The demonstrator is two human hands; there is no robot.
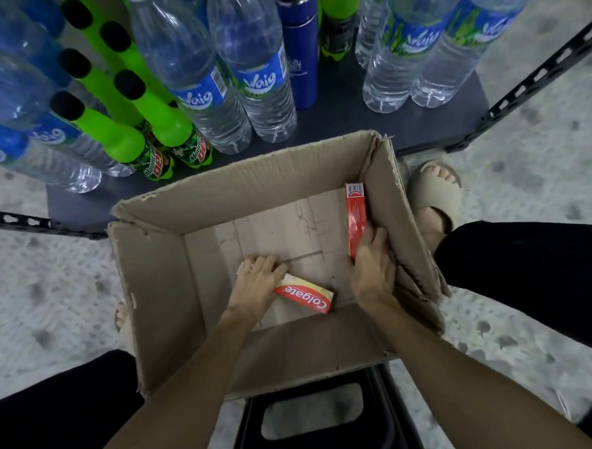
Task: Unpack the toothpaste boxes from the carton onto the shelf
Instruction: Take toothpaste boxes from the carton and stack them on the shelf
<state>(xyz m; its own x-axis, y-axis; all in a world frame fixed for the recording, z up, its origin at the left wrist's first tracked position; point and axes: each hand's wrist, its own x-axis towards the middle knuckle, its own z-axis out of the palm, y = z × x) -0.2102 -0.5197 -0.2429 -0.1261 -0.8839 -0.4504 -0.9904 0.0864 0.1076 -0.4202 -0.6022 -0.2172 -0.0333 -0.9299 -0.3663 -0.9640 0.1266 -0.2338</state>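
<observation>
Inventory, head cam, as I read it remotely:

1. Carton [161, 293] – brown cardboard, flaps open, on floor just in front of shelf. Nearly empty; I count 2 toothpaste boxes inside, bare bottom elsewhere.
2. Flat toothpaste box [305, 294] – red/white, lying on carton bottom, near side. Left hand [256, 278] sits over its far end, fingers curled down onto it; looks like a grasp forming or just made. Contact yes; full closure round the box I can't confirm.
3. Upright toothpaste box [356, 217] – red, stood on edge against carton's right wall. Right hand [372, 265] wraps its near end, thumb on one side, fingers hidden behind; gripping, I judge. Pinned to the wall prob. because that gives smth to pinch against.
4. Shelf [350, 118] – dark board, black perforated frame, low to floor. Holds water bottles [190, 75], green soda bottles [125, 137], blue flask [301, 52]. Open patch of board btw bottles and carton edge; likely drop spot.
5. Black stool [318, 422] – beneath me, partly seen.

Status: last 2 boxes, one per hand, so one lift could finish.
</observation>
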